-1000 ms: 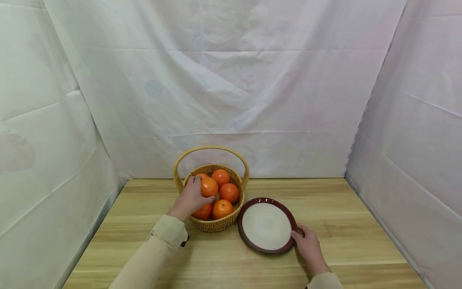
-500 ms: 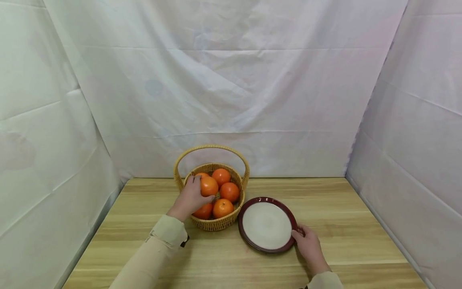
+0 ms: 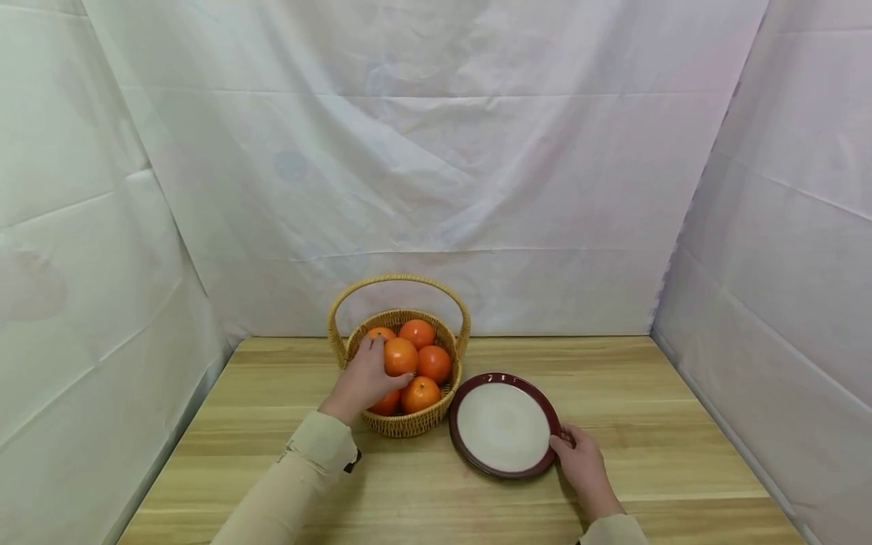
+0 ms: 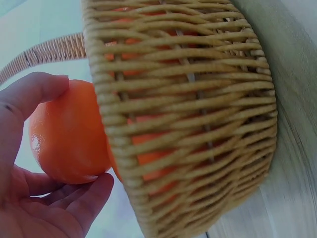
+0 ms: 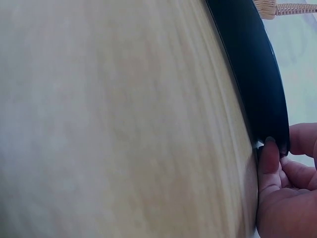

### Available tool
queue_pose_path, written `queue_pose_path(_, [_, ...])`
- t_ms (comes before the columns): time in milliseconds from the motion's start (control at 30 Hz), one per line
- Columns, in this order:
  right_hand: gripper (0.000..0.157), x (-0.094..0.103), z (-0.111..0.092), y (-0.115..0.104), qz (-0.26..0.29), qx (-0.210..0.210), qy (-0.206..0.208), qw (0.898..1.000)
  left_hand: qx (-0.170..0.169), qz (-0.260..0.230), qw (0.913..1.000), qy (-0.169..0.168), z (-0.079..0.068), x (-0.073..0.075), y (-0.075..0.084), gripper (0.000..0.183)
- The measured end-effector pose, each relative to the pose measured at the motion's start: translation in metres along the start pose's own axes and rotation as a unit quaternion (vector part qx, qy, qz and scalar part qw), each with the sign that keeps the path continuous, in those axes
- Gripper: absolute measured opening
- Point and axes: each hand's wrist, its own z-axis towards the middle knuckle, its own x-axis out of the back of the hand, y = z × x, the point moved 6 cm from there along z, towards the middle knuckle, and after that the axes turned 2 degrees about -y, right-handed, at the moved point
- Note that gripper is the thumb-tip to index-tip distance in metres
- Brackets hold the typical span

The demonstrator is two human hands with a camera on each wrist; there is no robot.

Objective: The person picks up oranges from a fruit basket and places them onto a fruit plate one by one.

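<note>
My left hand (image 3: 362, 381) grips a smooth, glossy orange (image 3: 400, 356) at the top of the fruit heap in a wicker basket (image 3: 405, 426). In the left wrist view, thumb and fingers lie on opposite sides of the orange (image 4: 69, 134), just beyond the basket's rim. Several more oranges (image 3: 421, 393) lie beneath and around it. My right hand (image 3: 584, 463) pinches the right edge of a round plate (image 3: 502, 428), off-white with a dark red rim. In the right wrist view the plate's outer side (image 5: 257, 74) looks nearly black, its edge between thumb and fingers.
The basket's tall arched handle (image 3: 400, 278) rises over the fruit. Basket and plate stand side by side on a light wooden table (image 3: 409, 499). White cloth (image 3: 436, 166) hangs behind the table and along both sides.
My left hand and the gripped orange have shifted slightly to the right and toward me in the last half second. The right hand, plate and basket have stayed in place.
</note>
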Motion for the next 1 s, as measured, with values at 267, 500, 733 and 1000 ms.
queue_pose_path(267, [0.052, -0.002, -0.001, 0.0, 0.005, -0.005, -0.001, 1.0, -0.01, -0.001, 0.9999, -0.004, -0.004, -0.004, 0.005, 0.088])
queue_pose_path(500, [0.052, 0.0, 0.0, 0.0, 0.002, -0.003, 0.001, 1.0, -0.006, -0.013, 0.9999, 0.004, -0.008, -0.002, 0.007, 0.087])
queue_pose_path(733, [0.051, -0.001, 0.0, 0.0, 0.007, -0.002, 0.0, 1.0, -0.017, -0.025, 0.9995, 0.012, -0.01, -0.004, 0.011, 0.085])
queue_pose_path(1000, [0.051, -0.002, 0.0, 0.001, 0.007, -0.004, -0.001, 1.0, -0.024, -0.015, 0.9996, 0.002, -0.011, -0.01, 0.016, 0.082])
